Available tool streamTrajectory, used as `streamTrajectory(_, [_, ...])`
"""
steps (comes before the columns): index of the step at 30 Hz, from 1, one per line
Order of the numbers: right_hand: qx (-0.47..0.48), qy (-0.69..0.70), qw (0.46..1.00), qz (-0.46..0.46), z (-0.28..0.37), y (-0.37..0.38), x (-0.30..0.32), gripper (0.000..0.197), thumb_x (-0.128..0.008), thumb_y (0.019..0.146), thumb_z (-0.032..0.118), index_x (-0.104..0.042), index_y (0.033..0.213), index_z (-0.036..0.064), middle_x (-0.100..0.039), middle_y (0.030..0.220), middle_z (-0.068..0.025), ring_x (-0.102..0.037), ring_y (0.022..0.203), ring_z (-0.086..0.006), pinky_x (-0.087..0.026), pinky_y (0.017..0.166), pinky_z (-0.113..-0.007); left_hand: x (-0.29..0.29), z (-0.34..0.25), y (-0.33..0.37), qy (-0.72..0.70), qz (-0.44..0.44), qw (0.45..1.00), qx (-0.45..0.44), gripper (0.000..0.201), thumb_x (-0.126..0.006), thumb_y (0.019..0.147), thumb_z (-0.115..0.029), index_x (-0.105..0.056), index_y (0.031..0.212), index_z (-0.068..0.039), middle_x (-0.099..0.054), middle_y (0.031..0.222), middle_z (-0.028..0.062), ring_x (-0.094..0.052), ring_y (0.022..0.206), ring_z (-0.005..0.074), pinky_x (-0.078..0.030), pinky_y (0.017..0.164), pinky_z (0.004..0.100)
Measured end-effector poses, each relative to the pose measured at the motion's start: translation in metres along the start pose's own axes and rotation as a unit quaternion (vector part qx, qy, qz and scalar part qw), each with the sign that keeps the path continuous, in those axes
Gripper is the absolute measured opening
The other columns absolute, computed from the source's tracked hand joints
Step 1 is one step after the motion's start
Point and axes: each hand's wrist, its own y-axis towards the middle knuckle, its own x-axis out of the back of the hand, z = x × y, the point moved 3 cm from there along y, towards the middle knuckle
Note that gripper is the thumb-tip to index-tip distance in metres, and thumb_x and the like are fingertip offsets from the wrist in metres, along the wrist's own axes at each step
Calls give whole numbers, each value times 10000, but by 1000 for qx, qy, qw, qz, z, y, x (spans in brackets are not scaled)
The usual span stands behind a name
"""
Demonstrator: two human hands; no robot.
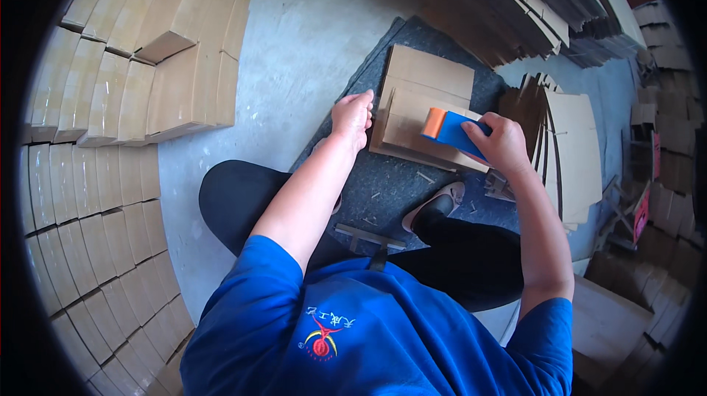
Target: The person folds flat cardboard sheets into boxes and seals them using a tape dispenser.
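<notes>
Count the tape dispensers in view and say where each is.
1: the blue tape dispenser, gripped in the right hand, over the brown carton. Others could be hidden behind the stacked boxes.

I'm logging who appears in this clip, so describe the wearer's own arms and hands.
Both forearms are bare, below short, plain blue sleeves that belong to a blue shirt with a red and yellow emblem on the chest. The left hand and right hand are ungloved; no watch, band or cable shows.
</notes>
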Motion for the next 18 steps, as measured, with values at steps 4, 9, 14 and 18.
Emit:
streamTrajectory(4, [-30, -37, 998, 29, 10, 21, -14, 438, -695, 811, 469, -694, 790, 32, -673, 697, -163, -680, 683, -322, -545, 679, -406, 5, 0, 19, 41, -25, 999, -8, 230, -789, 827, -206, -613, 896, -74, -556, 707, -23, -454, 524, 58, -354, 435, 210])
streamTrajectory(9, [-33, -58, 996, 59, 16, 32, -27, 449, -679, 813, 494, -693, 785, 46, -681, 719, -168, -682, 718, -328, -545, 697, -410, 15, 14, 35, 53, -39, 998, 9, 230, -789, 828, -208, -616, 893, -71, -550, 703, -26, -445, 525, 54, -346, 435, 212])
streamTrajectory(14, [16, -125, 990, 58, 23, 36, -36, 442, -662, 829, 484, -678, 766, 46, -684, 730, -162, -684, 705, -323, -548, 687, -414, 20, 39, 53, 53, -40, 998, 23, 218, -783, 838, -225, -624, 900, -90, -567, 714, -30, -449, 529, 57, -357, 449, 225])
streamTrajectory(18, [60, -125, 990, 26, 21, 32, -41, 428, -661, 833, 462, -658, 739, 44, -681, 720, -140, -676, 669, -316, -546, 661, -415, 17, 86, 77, 15, -24, 997, 70, 248, -774, 849, -281, -656, 974, -102, -638, 778, -15, -527, 604, 87, -414, 514, 257])
